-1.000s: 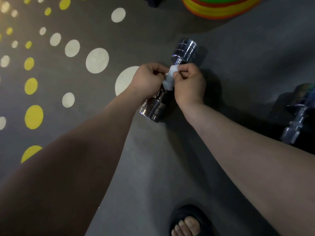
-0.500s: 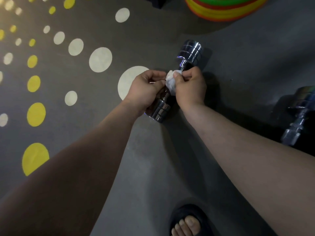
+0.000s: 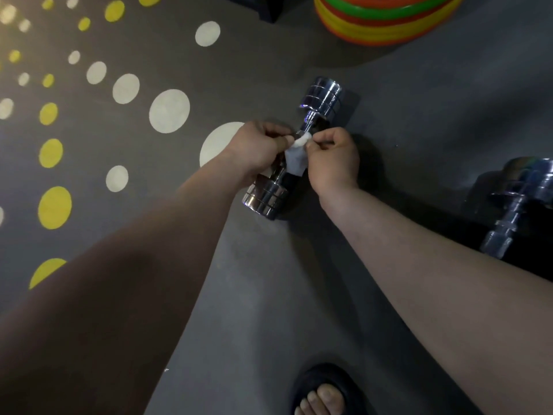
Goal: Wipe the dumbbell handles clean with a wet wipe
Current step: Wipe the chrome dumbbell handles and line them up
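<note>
My left hand (image 3: 257,148) and right hand (image 3: 332,160) meet over a chrome dumbbell (image 3: 321,95) lying slantwise on the dark gym floor (image 3: 425,124). Both sets of fingers (image 3: 321,142) are curled in and pinching a white wet wipe (image 3: 294,158) btwn them, w/ one bunched end up top and a loose flap hanging in front of the handle. The handle is mostly hidden behind wipe & knuckles, so I can't tell if the wipe is touching the metal or is held just above it. On that showing I'd put the job at an early-to-middle stage: the wipe is out, in hand and placed at the first handle, but there's no way to see how much of that bar is already clean. Left to do, as I read it, is the 2nd dumbbell (image 3: 520,205), lying well apart at my right w/ neither hand near it. A stack of coloured weight plates (image 3: 383,22) sits at the far edge, and my sandalled foot (image 3: 324,390) shows at the bottom
</note>
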`<state>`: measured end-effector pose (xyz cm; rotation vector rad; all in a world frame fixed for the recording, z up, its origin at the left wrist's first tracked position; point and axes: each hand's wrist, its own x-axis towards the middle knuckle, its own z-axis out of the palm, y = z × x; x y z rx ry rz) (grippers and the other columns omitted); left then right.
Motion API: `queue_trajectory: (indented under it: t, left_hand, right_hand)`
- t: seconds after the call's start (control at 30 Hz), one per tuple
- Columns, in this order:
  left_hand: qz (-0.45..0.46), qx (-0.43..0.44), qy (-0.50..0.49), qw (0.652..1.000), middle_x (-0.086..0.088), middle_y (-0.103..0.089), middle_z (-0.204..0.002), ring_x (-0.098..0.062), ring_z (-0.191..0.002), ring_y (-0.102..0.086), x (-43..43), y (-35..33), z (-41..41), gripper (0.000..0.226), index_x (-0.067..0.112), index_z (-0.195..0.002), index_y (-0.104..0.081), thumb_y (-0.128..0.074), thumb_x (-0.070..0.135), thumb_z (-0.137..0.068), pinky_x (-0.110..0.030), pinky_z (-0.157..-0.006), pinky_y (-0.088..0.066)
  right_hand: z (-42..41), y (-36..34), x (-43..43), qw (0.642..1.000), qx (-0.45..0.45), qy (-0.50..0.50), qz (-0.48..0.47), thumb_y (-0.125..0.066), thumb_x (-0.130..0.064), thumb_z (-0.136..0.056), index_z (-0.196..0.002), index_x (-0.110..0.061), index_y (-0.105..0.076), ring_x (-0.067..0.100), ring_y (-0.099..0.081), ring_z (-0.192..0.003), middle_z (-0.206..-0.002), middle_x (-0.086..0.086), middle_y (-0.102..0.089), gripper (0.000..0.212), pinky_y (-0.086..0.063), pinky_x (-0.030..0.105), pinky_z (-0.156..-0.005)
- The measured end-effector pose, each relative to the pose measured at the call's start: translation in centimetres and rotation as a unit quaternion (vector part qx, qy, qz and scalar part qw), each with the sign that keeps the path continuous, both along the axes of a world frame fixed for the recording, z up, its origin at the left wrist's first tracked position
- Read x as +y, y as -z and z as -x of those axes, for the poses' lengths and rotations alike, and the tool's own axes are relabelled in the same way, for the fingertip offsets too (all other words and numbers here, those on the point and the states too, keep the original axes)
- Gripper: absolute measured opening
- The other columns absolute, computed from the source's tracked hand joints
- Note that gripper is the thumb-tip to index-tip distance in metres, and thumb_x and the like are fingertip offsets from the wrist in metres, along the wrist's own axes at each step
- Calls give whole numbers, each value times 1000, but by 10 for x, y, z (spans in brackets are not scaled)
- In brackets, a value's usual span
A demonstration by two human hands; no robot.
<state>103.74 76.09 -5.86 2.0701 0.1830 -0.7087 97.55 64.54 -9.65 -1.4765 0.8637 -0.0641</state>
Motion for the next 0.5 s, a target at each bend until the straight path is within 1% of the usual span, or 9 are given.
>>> queue_trajectory:
  t: [0.07,0.13,0.17,0.23,0.3,0.37,0.4,0.43,0.5]
  left_hand:
    - [-11,-22,4,1000,-10,-76,-101,-38,-99,-71,1,0,4,13,23,-98,-76,-70,19,-88,-53,-85,-60]
    - [-13,-39,-2,999,-9,-76,-97,-36,-93,-72,4,3,7,17,17,-106,-74,-63,14,-94,-51,-84,-61]
    - [-5,-38,-11,999,-9,-76,-95,-32,-87,-74,5,2,8,19,15,-108,-72,-58,10,-97,-47,-84,-62]
    - [13,-34,-33,999,-6,-75,-93,-18,-78,-72,6,0,11,24,12,-110,-68,-48,4,-101,-37,-81,-62]
    - [-2,-66,-23,998,-1,-73,-94,-6,-74,-69,4,-5,13,24,14,-111,-68,-49,5,-100,-26,-75,-59]
    - [-68,-133,17,989,11,-68,-92,12,-64,-60,1,-13,18,19,22,-107,-68,-56,11,-97,-5,-60,-45]
    - [-89,-155,28,983,15,-66,-90,16,-60,-56,-1,-17,21,19,24,-105,-69,-58,13,-96,-3,-57,-40]
    - [-89,-164,35,982,16,-66,-87,16,-60,-56,-3,-18,24,18,25,-102,-70,-60,13,-94,-4,-57,-39]
    - [-70,-159,61,983,13,-69,-82,7,-61,-60,-8,-19,30,15,23,-100,-73,-63,15,-92,-11,-60,-44]
  right_hand:
    - [3,0,1,1000,-1,-8,-11,-70,-20,-91,-89,-22,-62,14,-68,-89,-96,0,-71,9,-58,32,-84]
    - [6,-1,3,999,-5,-22,-35,-75,-36,-87,-93,-20,-64,11,-68,-85,-93,-3,-71,20,-58,28,-77]
    - [6,0,4,999,-4,-27,-38,-77,-40,-84,-93,-22,-63,11,-68,-84,-92,-4,-71,24,-58,28,-76]
    - [7,2,1,999,-2,-26,-28,-79,-35,-84,-87,-25,-60,10,-69,-82,-90,-5,-71,21,-59,30,-77]
    - [8,4,-4,1000,-1,-12,-28,-75,-26,-89,-87,-22,-62,12,-69,-81,-88,-2,-72,14,-59,34,-81]
    - [12,4,-11,998,-7,-1,-66,-73,-20,-89,-88,-20,-64,18,-71,-85,-89,3,-74,9,-60,42,-84]
    - [15,5,-15,996,-16,-3,-93,-71,-15,-87,-89,-21,-64,21,-72,-90,-92,4,-75,9,-60,48,-86]
    - [18,5,-19,993,-22,-6,-118,-68,-9,-86,-90,-21,-64,24,-72,-95,-96,5,-74,13,-59,53,-88]
    - [24,2,-25,983,-36,-11,-179,-62,2,-88,-94,-18,-64,28,-70,-100,-102,8,-72,21,-58,52,-90]
